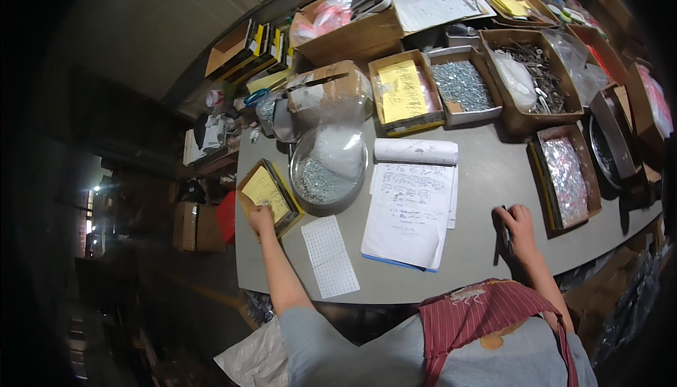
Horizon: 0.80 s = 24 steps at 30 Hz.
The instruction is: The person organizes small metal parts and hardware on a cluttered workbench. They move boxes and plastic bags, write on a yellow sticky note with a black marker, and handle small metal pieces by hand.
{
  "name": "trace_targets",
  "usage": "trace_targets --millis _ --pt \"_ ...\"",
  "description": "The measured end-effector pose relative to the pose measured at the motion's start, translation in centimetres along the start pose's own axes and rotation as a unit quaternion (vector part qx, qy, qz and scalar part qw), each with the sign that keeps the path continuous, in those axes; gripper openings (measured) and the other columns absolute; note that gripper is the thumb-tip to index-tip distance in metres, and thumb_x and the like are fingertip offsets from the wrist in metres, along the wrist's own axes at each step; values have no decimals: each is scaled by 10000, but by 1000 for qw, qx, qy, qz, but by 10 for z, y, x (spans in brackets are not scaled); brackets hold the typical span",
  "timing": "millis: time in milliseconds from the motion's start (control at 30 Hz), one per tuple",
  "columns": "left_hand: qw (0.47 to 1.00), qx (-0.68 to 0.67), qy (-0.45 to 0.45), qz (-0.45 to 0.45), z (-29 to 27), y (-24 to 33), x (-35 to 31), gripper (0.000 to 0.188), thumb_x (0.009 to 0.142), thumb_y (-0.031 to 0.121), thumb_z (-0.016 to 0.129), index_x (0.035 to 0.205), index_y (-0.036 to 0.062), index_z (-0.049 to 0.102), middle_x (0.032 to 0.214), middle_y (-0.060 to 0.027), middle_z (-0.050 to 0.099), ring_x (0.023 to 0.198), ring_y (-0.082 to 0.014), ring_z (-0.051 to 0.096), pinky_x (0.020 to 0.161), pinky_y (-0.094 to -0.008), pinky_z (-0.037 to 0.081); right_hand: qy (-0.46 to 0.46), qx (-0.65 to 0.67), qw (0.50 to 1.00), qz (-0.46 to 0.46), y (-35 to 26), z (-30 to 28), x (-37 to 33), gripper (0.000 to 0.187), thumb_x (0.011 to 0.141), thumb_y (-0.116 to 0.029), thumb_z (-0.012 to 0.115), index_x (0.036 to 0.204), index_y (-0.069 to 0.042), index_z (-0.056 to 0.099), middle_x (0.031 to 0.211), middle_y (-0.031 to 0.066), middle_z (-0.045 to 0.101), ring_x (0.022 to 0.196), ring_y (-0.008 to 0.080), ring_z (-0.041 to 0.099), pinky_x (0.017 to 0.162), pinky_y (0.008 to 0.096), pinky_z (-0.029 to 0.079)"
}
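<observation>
Apron (469,316): maroon, thin pale stripes. Shirt (324,337): grey-blue. Table (486,189): plain grey. Left box (286,188): yellow and black outside. Slip (261,186): yellow, dark script. Notebook (405,228): white pages, dark handwriting, blue lower edge. Card (330,256): white, rows of small dark marks. Bowl's hardware (319,184): silver. Carton (345,75): brown, dark strip. Scissors (254,96): blue handles. Bin (227,216): red.

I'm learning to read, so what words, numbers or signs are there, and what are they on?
Upper-middle yellow sheet: handwriting, which I won't copy.
Open notebook: handwriting, too small to read.
White gridded card: tiny marks, too small.
Yellow paper by the left hand: marks, too blurred.
Top white paper: marks, too blurred.
</observation>
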<state>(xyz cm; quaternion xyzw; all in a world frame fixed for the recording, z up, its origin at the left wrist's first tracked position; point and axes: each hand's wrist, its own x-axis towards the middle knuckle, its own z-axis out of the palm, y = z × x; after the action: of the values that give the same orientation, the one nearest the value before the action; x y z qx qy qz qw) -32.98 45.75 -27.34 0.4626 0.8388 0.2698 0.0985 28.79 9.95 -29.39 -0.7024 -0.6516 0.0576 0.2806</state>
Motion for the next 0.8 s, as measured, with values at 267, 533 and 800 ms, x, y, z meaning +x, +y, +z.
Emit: trace_targets --millis 267,533,800 --pt "787 -516 -335 -51 -43 104 -199 339 853 79 718 1174 57 611 882 0 624 760 -98 594 665 -242 495 40 157 984 70 -52 -29 21 650 811 50 600 1434 -18 428 1330 204 505 1240 337 518 1100 450 381" --pt "615 -471 -629 -67 -29 193 -418 529 888 23 696 1355 -23 450 1038 -116 675 908 -168 645 821 -281 527 -233 641 690 240 -90 -17 15 257 1011 -201 585 1219 -50 589 971 30 630 852 98 608 725 258 494" --pt "645 -422 -636 -31 -14 200 -459 480 924 52 677 1343 -44 463 1055 -125 677 950 -148 634 839 -273 513 -136 631 706 292 -55 -43 -6 137 1023 -163 567 986 -37 606 891 8 625 817 95 618 755 250 493"
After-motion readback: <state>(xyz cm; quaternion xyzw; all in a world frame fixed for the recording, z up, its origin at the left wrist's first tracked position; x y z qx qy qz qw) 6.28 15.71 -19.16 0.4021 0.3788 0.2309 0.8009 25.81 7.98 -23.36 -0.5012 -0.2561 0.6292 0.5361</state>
